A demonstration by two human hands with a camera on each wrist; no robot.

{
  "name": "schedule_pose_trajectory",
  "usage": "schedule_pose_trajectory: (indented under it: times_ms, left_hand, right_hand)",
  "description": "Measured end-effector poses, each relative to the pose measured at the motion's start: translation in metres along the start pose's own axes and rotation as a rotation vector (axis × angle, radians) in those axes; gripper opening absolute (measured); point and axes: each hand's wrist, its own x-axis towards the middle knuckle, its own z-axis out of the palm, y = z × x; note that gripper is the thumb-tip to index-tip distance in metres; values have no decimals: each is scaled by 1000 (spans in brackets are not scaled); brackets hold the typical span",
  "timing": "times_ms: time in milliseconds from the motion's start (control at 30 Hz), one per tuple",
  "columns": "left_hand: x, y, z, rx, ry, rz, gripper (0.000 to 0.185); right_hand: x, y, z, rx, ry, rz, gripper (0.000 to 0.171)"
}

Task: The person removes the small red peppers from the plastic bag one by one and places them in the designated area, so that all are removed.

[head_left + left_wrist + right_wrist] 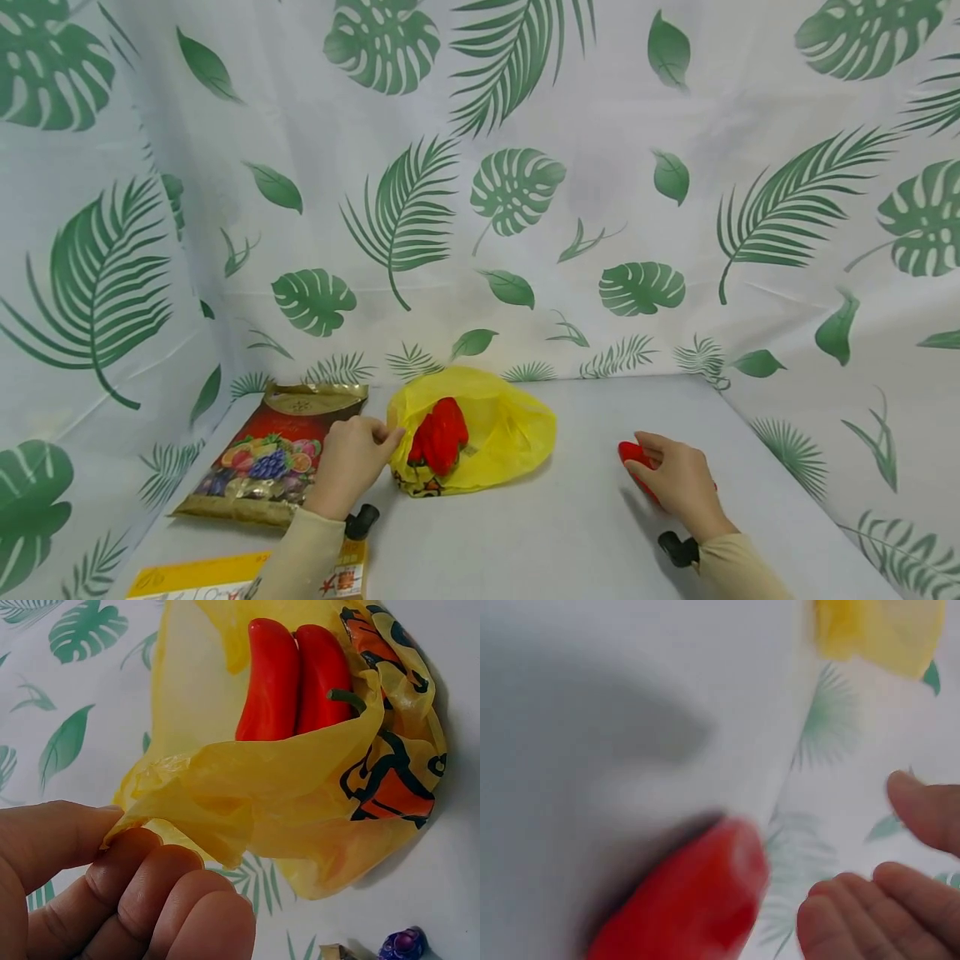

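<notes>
My left hand (348, 468) pinches the edge of a yellow plastic bag (521, 429) between thumb and index finger. In the left wrist view, the bag (292, 787) gapes, with two red peppers (271, 682) side by side inside and a green stem showing. Over at the right, my right hand (684, 485) is just above another red pepper (634, 457), hiding part of it. The right wrist view has this pepper (697, 896) blurred on the white surface; the thumb and fingers (840, 915) are spread apart, with no grip on it.
Left of the bag lies a red and gold packet (262, 450) printed with fruit. A yellow and white box (217, 575) is at the front left, partly behind my left forearm. Leaf-patterned cloth (525, 233) hangs behind the white table (585, 533) and along its sides.
</notes>
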Motion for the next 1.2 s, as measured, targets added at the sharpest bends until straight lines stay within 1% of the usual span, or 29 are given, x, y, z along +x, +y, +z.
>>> schedule_pose_trajectory:
  times_ms: [100, 233, 333, 433, 567, 700, 833, 967, 1067, 1200]
  left_hand:
    - [0, 0, 0, 0, 2, -2, 37]
    - [0, 0, 0, -5, 0, -5, 41]
    - [1, -1, 1, -7, 2, 11, 44]
    - [2, -1, 2, -8, 12, 16, 43]
    - [2, -1, 1, -2, 11, 2, 40]
    - [2, -2, 1, 6, 3, -1, 40]
    - [3, -1, 0, 7, 3, 10, 40]
    - [3, -2, 0, 13, 3, 27, 41]
    - [3, -3, 1, 18, 6, 32, 40]
    - [2, -5, 0, 17, 8, 28, 39]
  right_hand:
    - [4, -14, 10, 65, -6, -43, 53]
    - [10, -37, 28, 151, -35, -60, 51]
    - [16, -56, 42, 194, -50, -87, 48]
    - [24, -75, 57, 230, -64, -149, 45]
    - [32, -96, 81, 282, -88, -218, 42]
    - [37, -117, 102, 322, -129, -247, 41]
    - [43, -139, 118, 329, -202, -263, 48]
    - [48, -160, 134, 317, -260, -248, 57]
    - [50, -173, 144, 298, -262, -229, 62]
    - [53, -187, 155, 282, -250, -207, 73]
